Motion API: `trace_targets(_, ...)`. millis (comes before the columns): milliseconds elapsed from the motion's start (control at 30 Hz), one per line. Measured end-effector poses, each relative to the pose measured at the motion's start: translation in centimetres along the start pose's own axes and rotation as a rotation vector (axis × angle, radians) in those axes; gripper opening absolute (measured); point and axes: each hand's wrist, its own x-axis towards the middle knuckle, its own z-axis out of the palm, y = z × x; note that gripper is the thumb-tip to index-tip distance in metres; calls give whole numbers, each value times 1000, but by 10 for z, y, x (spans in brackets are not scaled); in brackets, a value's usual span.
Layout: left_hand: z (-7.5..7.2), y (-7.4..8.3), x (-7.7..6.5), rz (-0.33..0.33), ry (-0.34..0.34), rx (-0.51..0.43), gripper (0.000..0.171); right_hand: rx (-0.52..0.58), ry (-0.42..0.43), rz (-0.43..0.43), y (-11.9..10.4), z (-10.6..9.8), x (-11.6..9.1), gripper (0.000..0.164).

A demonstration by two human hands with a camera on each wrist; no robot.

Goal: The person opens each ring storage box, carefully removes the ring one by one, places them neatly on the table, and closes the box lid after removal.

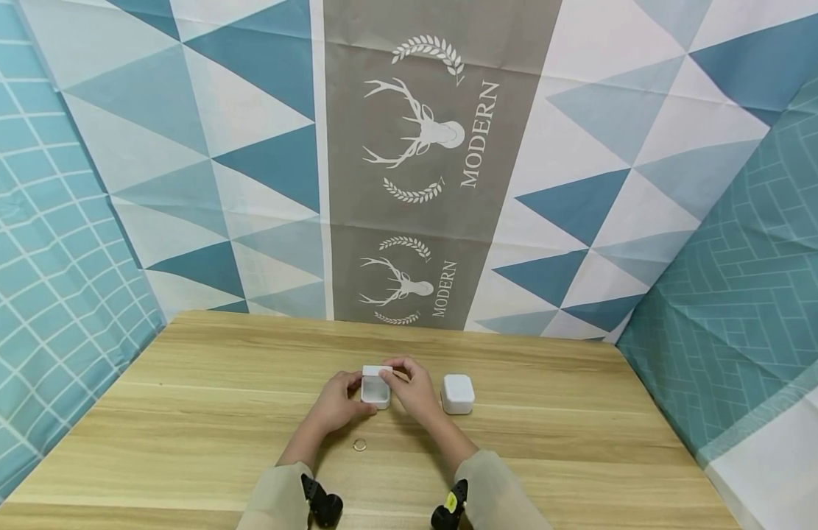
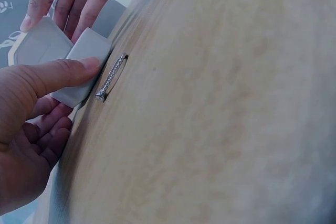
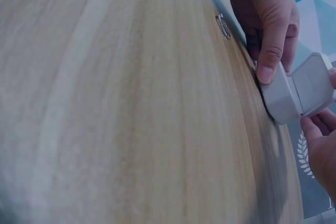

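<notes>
A small white ring box (image 1: 375,404) stands on the table with its lid (image 2: 42,43) raised. My left hand (image 1: 336,403) grips the box's lower half from the left, its thumb on the front wall (image 2: 92,48) and its other fingers curled at the side and behind. On the right, my right hand (image 1: 417,391) pinches the raised lid between thumb and fingers. A thin silvery ring set with small stones (image 2: 111,77) lies on the wood in front of the box, apart from both hands.
A second white box (image 1: 458,394), closed, stands just right of my right hand. The wooden table (image 1: 183,412) ends at a patterned cloth backdrop (image 1: 269,243), with more cloth hanging on the left and right.
</notes>
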Motion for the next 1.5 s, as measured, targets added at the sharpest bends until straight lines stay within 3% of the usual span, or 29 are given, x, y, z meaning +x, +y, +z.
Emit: trace_targets(1500, -1, -1, 0, 0, -11, 14, 64, 25, -63, 15, 1, -6, -1, 18)
